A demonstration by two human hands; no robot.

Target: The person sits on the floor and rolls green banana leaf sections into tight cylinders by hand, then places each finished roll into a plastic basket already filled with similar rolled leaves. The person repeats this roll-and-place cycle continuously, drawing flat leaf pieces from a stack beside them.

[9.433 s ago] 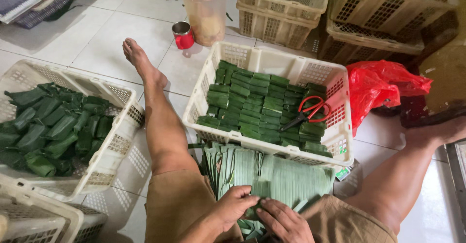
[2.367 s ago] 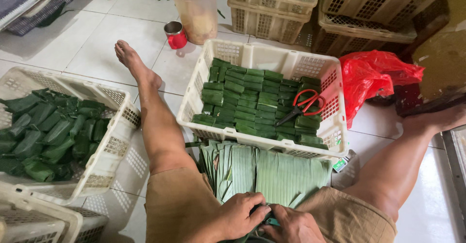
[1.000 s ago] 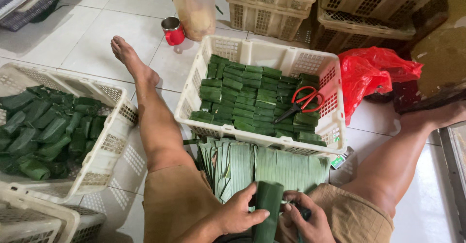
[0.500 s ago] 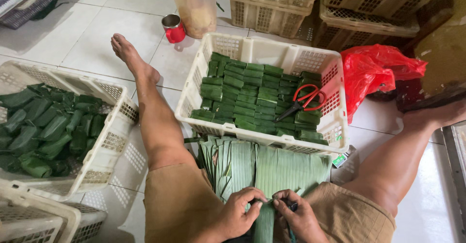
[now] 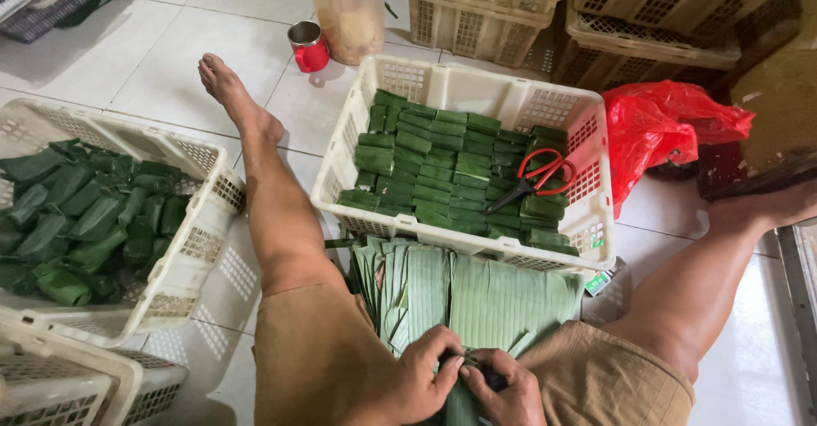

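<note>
Right at the bottom edge, between the knees, the left hand (image 5: 421, 375) and right hand (image 5: 502, 392) are both closed around a leaf wrap (image 5: 459, 405), fingers pinching its folded top; what is inside I cannot see. To fold it well, I would keep both thumbs pressing the crease flat and the edges tight, so the leaf does not spring open or split along its grain.

Just beyond the hands lies a fan of flat leaf strips (image 5: 464, 285) on the floor. Beyond the strips, touching them, stands a white crate (image 5: 511, 102) packed with rows of finished green parcels (image 5: 425, 166), red scissors (image 5: 536, 179) lying on top. Left of that crate, another crate (image 5: 200, 213) holds loosely piled parcels. Behind the white crate stand a red cup (image 5: 308, 45) and a pink-lidded jar (image 5: 347, 9); to its right, a red bag (image 5: 668, 132).
</note>
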